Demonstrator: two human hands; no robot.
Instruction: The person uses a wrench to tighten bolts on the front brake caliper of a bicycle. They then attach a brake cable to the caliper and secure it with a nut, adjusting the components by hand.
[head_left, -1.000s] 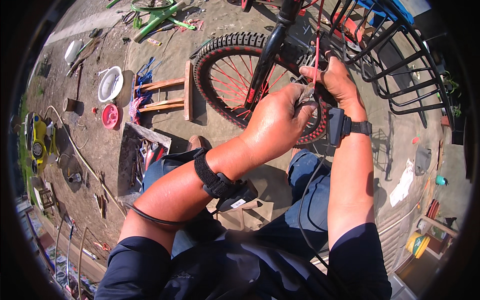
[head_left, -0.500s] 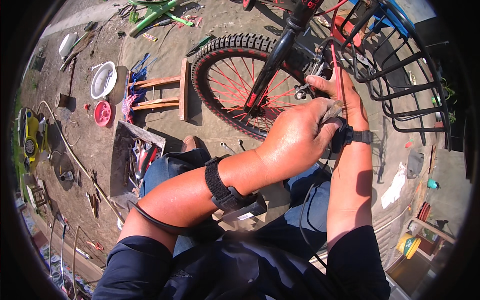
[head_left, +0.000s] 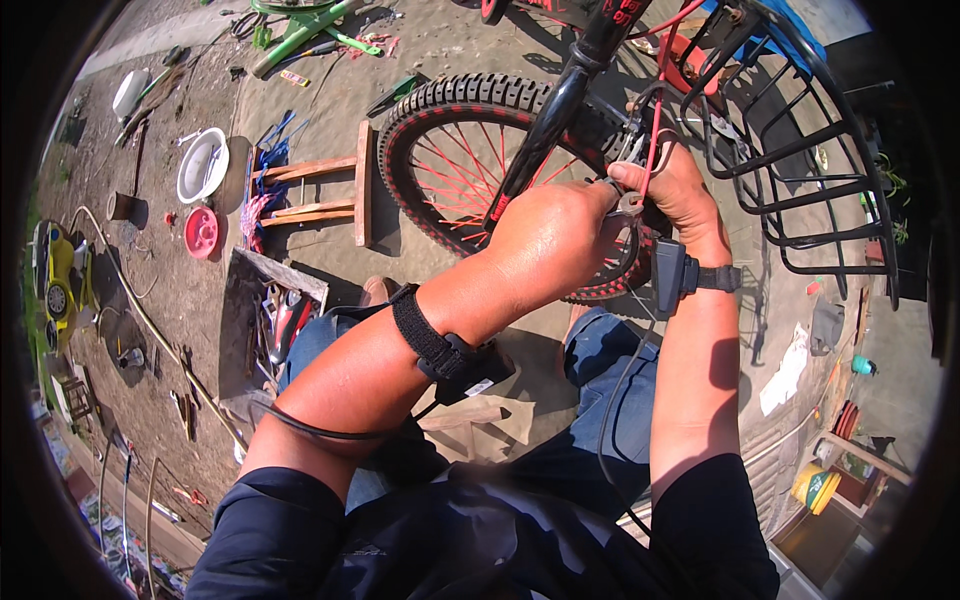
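A black bicycle fork (head_left: 545, 145) holds a front wheel with a knobbly tyre (head_left: 470, 92) and red spokes. My left hand (head_left: 555, 240) is closed round a pair of pliers (head_left: 631, 204); the metal jaws show beside my right thumb and one dark handle curves below. Beyond it, my right hand (head_left: 680, 195) wraps round the front brake (head_left: 628, 145) beside the wheel, thumb pointing left. A red cable (head_left: 657, 140) passes down across this hand. My fingers hide most of the brake and whatever the jaws touch.
A black wire basket (head_left: 800, 190) juts out at the right. Left of the wheel lies a wooden frame (head_left: 363, 185), with a metal toolbox (head_left: 235, 330) nearer me. Further left are a white basin (head_left: 203, 166), a red bowl (head_left: 202, 232) and a long pole (head_left: 150, 315).
My left hand has drawn back a little to the left, and the pliers' jaws have turned towards my right thumb. The right hand stays at the brake.
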